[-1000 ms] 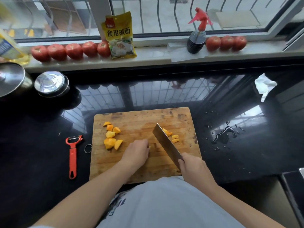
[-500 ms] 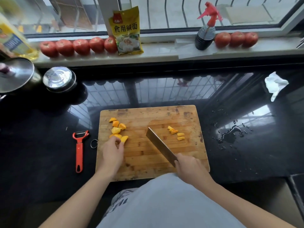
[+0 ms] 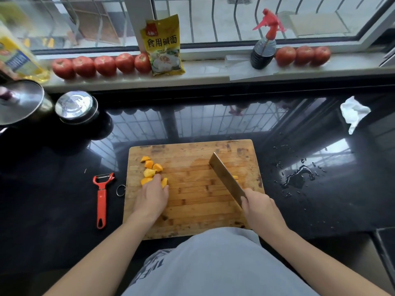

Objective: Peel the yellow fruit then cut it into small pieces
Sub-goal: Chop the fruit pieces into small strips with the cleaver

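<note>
1. Cutting board: rectangular, of glued wooden strips, scored and stained, with dark marks along its far edge. It lies flat at the centre of the counter.
2. Yellow fruit pieces: small, irregular, glossy yellow-orange chunks clustered at the board's 10 o'clock. A further sliver shows at 3 o'clock, mostly hidden behind the blade.
3. Left hand: palm down on the board, fingers bent over the nearest chunks and touching them; whether it grips one I cannot tell.
4. Right hand: fingers clamped round the handle of the cleaver. The blade is broad, rectangular, dull metal, angled toward 11 o'clock, with its edge at the board.
5. Peeler: red plastic, Y-shaped head, with a loop at the handle end; it lies on the counter at the board's 9 o'clock, beside a small metal ring.
6. Counter: black, polished stone, mirroring the window bars. Water droplets lie at 3 o'clock and a crumpled white tissue at 2 o'clock.
7. Two steel lids at 10 o'clock.
8. Windowsill at 12 o'clock: rows of red tomatoes, a yellow packet and a dark spray bottle with a red trigger.
</note>
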{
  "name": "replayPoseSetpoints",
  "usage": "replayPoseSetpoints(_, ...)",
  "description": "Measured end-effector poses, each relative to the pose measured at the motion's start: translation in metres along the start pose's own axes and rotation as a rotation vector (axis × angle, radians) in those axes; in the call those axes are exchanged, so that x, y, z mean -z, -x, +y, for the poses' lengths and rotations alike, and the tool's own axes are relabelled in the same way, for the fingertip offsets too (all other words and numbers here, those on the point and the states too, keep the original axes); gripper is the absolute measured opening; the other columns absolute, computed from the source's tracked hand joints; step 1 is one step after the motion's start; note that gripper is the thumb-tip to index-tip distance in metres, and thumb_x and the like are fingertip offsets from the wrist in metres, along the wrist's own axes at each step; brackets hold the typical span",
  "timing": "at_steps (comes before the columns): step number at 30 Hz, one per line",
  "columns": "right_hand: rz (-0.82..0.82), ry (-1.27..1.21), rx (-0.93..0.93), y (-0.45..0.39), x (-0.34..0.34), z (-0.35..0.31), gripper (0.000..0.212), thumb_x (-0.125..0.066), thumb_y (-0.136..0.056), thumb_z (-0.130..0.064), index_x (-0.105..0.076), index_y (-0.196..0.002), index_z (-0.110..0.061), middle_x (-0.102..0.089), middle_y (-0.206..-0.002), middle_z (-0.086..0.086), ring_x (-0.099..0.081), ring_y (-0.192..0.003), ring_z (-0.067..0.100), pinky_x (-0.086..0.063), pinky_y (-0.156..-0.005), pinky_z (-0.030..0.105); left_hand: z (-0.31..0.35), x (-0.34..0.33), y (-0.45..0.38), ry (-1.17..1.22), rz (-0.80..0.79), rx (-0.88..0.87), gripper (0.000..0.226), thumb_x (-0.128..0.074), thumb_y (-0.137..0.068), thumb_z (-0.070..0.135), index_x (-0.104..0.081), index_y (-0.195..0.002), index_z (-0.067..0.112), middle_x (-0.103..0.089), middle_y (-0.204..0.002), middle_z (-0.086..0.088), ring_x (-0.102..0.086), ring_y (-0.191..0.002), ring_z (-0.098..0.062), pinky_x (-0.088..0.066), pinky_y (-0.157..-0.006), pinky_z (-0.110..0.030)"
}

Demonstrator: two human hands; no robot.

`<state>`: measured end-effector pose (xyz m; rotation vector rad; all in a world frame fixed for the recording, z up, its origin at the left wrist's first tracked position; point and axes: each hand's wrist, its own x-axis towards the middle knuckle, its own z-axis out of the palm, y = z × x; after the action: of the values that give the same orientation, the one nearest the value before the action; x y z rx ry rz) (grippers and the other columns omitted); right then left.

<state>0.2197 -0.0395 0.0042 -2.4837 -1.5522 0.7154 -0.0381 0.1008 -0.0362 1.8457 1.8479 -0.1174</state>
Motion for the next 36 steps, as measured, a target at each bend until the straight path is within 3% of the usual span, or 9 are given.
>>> replayPoseSetpoints(3, -0.030, -0.031, 0.010, 0.005, -0.002, -0.004, 0.028, -0.051, -0.103, -0.027, -0.043, -0.077, -0.033, -0.053, -0.067, -0.016, -0.051, -0.057, 0.002, -0.030, -0.047, 0.017, 0.024, -0.009, 0.005, 0.309, -0.241, 0.138, 0.014, -0.062, -0.103, 0.028, -0.055, -0.111, 0.018, -0.070, -0.093, -0.006, -0.073, -0.076, -0.025, -0.063, -0.066, -0.042)
replayPoseSetpoints(5, -0.075, -0.041, 0.018, 0.009, -0.003, -0.009, 0.021, -0.051, -0.104, -0.030, -0.049, -0.083, -0.032, -0.055, -0.072, -0.016, -0.054, -0.061, 0.002, -0.033, -0.050, 0.014, 0.046, -0.020, 0.017, 0.633, -0.397, 0.348, 0.015, -0.064, -0.102, 0.018, -0.056, -0.112, 0.011, -0.075, -0.087, -0.014, -0.077, -0.064, -0.023, -0.062, -0.054, -0.032)
replayPoseSetpoints(12, -0.204, -0.012, 0.091, 0.010, 0.003, -0.025, 0.012, -0.046, -0.106, -0.032, -0.051, -0.095, -0.031, -0.059, -0.088, -0.011, -0.058, -0.079, 0.008, -0.046, -0.064, 0.022, 0.073, -0.033, 0.040, 0.901, -0.590, 0.532, 0.016, -0.052, -0.109, 0.022, -0.058, -0.106, 0.008, -0.079, -0.080, -0.018, -0.079, -0.068, -0.028, -0.061, -0.051, -0.031)
replayPoseSetpoints(18, -0.275, 0.124, 0.213, 0.017, 0.008, -0.028, 0.014, -0.040, -0.106, -0.032, -0.047, -0.095, -0.027, -0.064, -0.093, -0.002, -0.064, -0.084, 0.021, -0.055, -0.073, 0.037, 0.070, -0.034, 0.041, 1.009, -0.584, 0.524, 0.025, -0.048, -0.110, 0.021, -0.062, -0.120, 0.002, -0.078, -0.092, -0.022, -0.079, -0.078, -0.032, -0.065, -0.065, -0.039)
replayPoseSetpoints(24, -0.277, 0.126, 0.213, 0.020, 0.004, -0.026, 0.014, -0.042, -0.104, -0.028, -0.041, -0.091, -0.028, -0.067, -0.092, -0.002, -0.065, -0.079, 0.021, -0.046, -0.064, 0.032, 0.077, -0.046, 0.042, 1.135, -0.579, 0.558, 0.029, -0.048, -0.109, 0.016, -0.054, -0.133, 0.001, -0.076, -0.101, -0.026, -0.078, -0.082, -0.034, -0.064, -0.062, -0.039)
replayPoseSetpoints(28, -0.249, 0.190, 0.224, 0.021, 0.000, -0.020, 0.015, -0.039, -0.104, -0.025, -0.046, -0.091, -0.024, -0.066, -0.092, -0.001, -0.066, -0.081, 0.027, -0.045, -0.063, 0.035, 0.082, -0.053, 0.040, 0.997, -0.529, 0.537, 0.017, -0.048, -0.110, 0.023, -0.060, -0.106, 0.012, -0.078, -0.092, -0.022, -0.078, -0.080, -0.036, -0.066, -0.071, -0.047)
replayPoseSetpoints(30, -0.241, 0.221, 0.261, 0.022, -0.004, -0.013, 0.014, -0.041, -0.101, -0.022, -0.052, -0.092, -0.021, -0.066, -0.087, 0.001, -0.067, -0.078, 0.031, -0.047, -0.061, 0.039, 0.085, -0.056, 0.037, 0.927, -0.498, 0.530, 0.024, -0.046, -0.110, 0.025, -0.047, -0.087, 0.021, -0.077, -0.090, -0.023, -0.078, -0.080, -0.038, -0.066, -0.072, -0.049)
replayPoseSetpoints(32, -0.234, 0.233, 0.302, 0.026, -0.003, -0.006, 0.009, -0.054, -0.094, -0.018, -0.055, -0.086, -0.018, -0.064, -0.076, 0.001, -0.066, -0.066, 0.031, -0.048, -0.052, 0.039, 0.086, -0.059, 0.035, 0.906, -0.484, 0.527, 0.030, -0.045, -0.111, 0.026, -0.040, -0.081, 0.025, -0.077, -0.090, -0.024, -0.077, -0.080, -0.039, -0.065, -0.069, -0.048)
replayPoseSetpoints(36, -0.169, 0.282, 0.350, 0.029, -0.001, 0.001, 0.039, -0.085, -0.060, -0.011, -0.048, -0.064, -0.022, -0.051, -0.051, -0.007, -0.051, -0.036, 0.021, -0.023, -0.034, 0.030, 0.087, -0.060, 0.032, 0.898, -0.498, 0.552, 0.029, -0.046, -0.110, 0.024, -0.040, -0.082, 0.024, -0.076, -0.090, -0.024, -0.077, -0.080, -0.039, -0.065, -0.066, -0.047)
